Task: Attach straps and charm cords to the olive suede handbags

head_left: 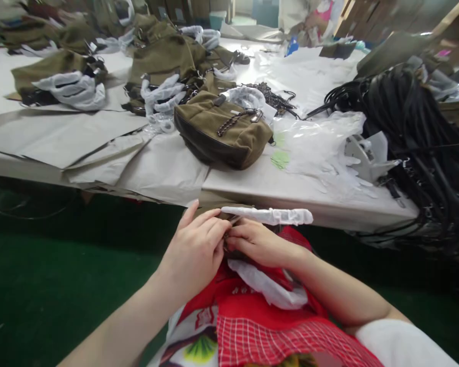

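Observation:
Over my lap, at the table's front edge, my left hand (195,244) and my right hand (258,242) meet, fingers closed on the same bag. Little of this bag's dark body shows between and below the fingers, and the exact part gripped is hidden. One handle wrapped in white paper (273,215) sticks out to the right above my right hand. A second wrapped handle (270,288) hangs down over my red apron (248,316). Nearest on the table lies an olive bag (229,127) with a black base and a braided cord.
More olive bags (164,61) with wrapped handles lie at the back left of the white-covered table (168,173). On the right are a heap of black straps (401,112), clear plastic bags (317,142), a white tape dispenser (367,155) and green stickers (280,159).

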`<state>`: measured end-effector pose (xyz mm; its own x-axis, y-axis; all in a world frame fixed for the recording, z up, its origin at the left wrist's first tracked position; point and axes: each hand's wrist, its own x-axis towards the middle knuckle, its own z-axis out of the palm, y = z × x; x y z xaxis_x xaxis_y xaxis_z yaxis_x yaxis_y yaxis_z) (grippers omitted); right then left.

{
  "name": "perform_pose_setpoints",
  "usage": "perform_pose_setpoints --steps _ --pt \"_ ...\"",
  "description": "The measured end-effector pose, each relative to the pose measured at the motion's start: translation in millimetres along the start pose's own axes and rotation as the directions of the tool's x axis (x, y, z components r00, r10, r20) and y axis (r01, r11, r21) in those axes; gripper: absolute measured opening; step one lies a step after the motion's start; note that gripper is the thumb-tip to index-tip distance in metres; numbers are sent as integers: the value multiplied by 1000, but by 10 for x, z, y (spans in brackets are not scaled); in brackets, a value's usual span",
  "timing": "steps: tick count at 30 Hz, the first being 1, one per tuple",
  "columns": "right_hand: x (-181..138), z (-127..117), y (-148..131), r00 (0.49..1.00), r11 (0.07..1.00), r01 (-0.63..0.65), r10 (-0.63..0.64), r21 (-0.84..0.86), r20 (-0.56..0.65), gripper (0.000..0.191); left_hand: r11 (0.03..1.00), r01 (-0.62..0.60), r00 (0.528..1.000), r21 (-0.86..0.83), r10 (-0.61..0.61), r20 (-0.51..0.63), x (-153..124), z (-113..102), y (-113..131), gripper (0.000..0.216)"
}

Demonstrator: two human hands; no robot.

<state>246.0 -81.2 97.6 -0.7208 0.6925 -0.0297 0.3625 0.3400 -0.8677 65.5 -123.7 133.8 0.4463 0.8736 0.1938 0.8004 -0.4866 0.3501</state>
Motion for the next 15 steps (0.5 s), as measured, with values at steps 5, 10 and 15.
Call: perform_pose_setpoints --steps 5,10,15 --pt "-46 -163 -46 999 982 -17 8 186 46 33 998 -53 994 -22 54 92 56 -24 -102 25" --pt "-74 -171 -187 996 991 -90 88 101 27 32 986 -136 991 97 135 21 134 51 -8 21" --pt "-430 -357 -592 986 892 95 -144 -441 -81 28 984 -176 980 1 175 -97 18 131 -160 25"
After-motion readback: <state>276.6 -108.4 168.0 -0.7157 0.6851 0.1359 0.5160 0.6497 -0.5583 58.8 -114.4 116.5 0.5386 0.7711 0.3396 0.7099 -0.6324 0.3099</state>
